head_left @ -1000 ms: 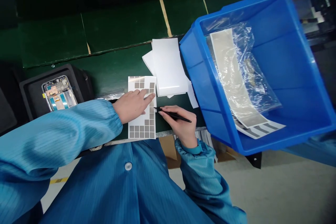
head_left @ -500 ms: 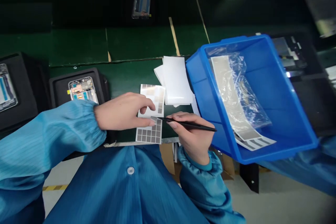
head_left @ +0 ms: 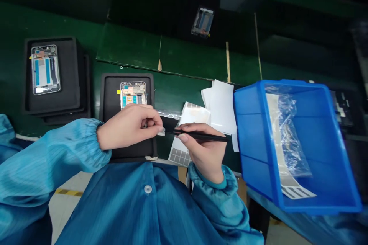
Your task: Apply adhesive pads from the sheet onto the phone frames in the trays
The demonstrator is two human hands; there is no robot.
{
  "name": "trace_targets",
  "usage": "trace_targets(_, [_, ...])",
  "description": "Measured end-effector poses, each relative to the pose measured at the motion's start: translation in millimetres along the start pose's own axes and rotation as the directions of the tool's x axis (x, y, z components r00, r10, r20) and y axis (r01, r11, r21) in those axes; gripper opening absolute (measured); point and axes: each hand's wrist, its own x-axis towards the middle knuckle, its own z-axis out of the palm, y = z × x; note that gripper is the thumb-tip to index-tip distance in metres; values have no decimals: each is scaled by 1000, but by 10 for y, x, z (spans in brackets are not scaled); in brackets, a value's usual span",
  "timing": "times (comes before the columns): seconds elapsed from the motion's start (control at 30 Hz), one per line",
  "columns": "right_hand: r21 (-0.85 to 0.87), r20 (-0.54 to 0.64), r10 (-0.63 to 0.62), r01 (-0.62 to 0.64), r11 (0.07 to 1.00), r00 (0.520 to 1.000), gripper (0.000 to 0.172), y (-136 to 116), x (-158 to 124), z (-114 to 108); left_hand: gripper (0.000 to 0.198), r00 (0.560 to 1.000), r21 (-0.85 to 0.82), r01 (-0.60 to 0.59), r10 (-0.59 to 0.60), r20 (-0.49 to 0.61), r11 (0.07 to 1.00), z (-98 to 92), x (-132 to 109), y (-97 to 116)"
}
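My left hand (head_left: 130, 126) pinches a small pale sticker (head_left: 161, 132) between thumb and forefinger, above the near part of a black tray. My right hand (head_left: 202, 149) grips black tweezers (head_left: 204, 136) like a pen, their tips pointing left toward the sticker. Beneath the right hand lies a white sheet of grey square stickers (head_left: 179, 155), its upper part curled and its middle hidden by the hand. An opened phone (head_left: 133, 90) with its circuit board showing lies in the black tray (head_left: 110, 95) just behind my left hand, which covers its lower part.
White paper sheets (head_left: 222, 105) lie beside a blue bin (head_left: 255, 149) holding clear plastic and a grey strip. Stacked black trays (head_left: 69, 84) stand at left with another opened phone (head_left: 45, 69). A further phone (head_left: 203, 22) lies at the back of the green table (head_left: 184, 59).
The view has swung left, bringing the trays further into sight. My left hand has come away from the sticker sheet with a small sticker and is now over the tray; the tweezers stay in my right hand.
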Motion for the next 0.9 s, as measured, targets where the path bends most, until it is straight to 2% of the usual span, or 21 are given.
trace_targets(0.17, [-31,-7,-38,38,999,999,13,-24,33,221,10,999,15,-5,6,-45,1000,-137,-122,-157])
trace_targets(0.27, [-30,-38,-17,16,999,999,13,-12,58,302,17,986,206,-9,43,-162,978,-209,-248,-272])
trace_targets(0.33, [-42,-49,12,-14,999,999,14,2,98,347,23,984,435,-38,110,-142,900,-199,-363,-340])
trace_targets(0.4, [-63,-56,32,-36,997,998,15,15,165,406,30,987,639,-96,157,-39,763,-129,-474,-392])
trace_targets(0.47, [-90,-57,44,-49,995,997,15,17,255,492,30,984,741,-134,180,19,658,-19,-559,-428])
trace_targets(0.53, [-117,-54,56,-62,991,997,16,7,353,606,23,977,761,-146,214,9,632,90,-614,-450])
trace_targets(0.67, [-153,-15,105,-107,983,994,17,-43,502,854,20,964,720,-177,267,-11,671,193,-677,-467])
trace_targets(0.77, [-202,36,136,-126,971,990,17,-80,542,976,23,958,682,-172,282,-53,711,158,-709,-497])
trace_targets(0.9, [-258,78,137,-113,959,988,16,-92,550,1014,22,930,697,-62,295,-219,715,70,-727,-597])
